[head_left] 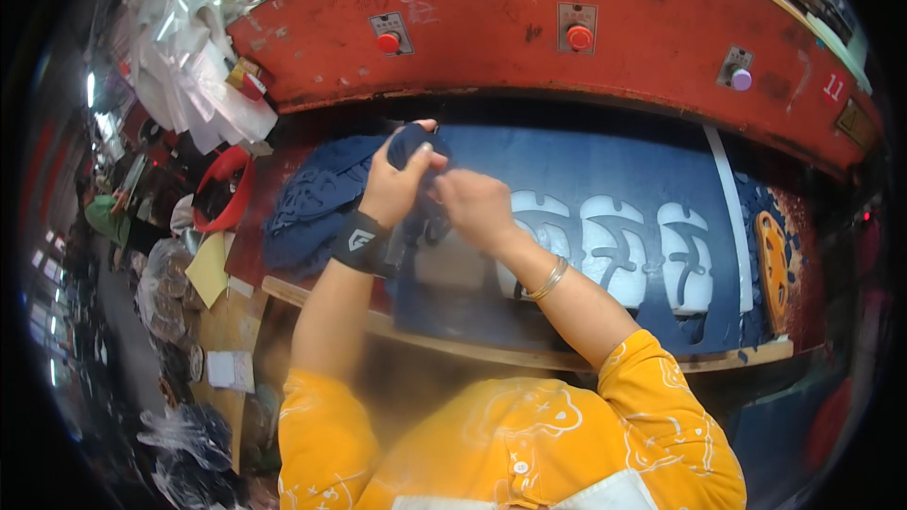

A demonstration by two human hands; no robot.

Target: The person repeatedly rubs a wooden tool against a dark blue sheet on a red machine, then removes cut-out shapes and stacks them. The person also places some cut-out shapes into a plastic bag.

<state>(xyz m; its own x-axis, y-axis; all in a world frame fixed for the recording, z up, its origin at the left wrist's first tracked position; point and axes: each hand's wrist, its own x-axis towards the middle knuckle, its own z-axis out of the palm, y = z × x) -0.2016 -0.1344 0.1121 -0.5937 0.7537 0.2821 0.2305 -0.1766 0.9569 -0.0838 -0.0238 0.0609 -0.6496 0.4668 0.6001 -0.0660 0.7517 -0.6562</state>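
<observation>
My left hand (397, 181), with a black wrist band, pinches a dark blue cut fabric piece (414, 144) and holds it up over the blue sheet (614, 165) on the press bed. My right hand (477, 208), with a metal bangle at the wrist, grips the lower part of the same fabric piece right beside the left hand. Three white shaped cut-outs (614, 246) show in the blue sheet to the right of my hands. A heap of blue cut scrap (316, 203) lies left of my left hand.
The red press head (529, 0) with red push buttons (578, 37) overhangs the bed. An orange cutting die (773, 264) lies at the right. Clear plastic bags (184, 57) hang at upper left. A yellow sheet (210, 269) and a wooden bench edge (453, 345) lie below.
</observation>
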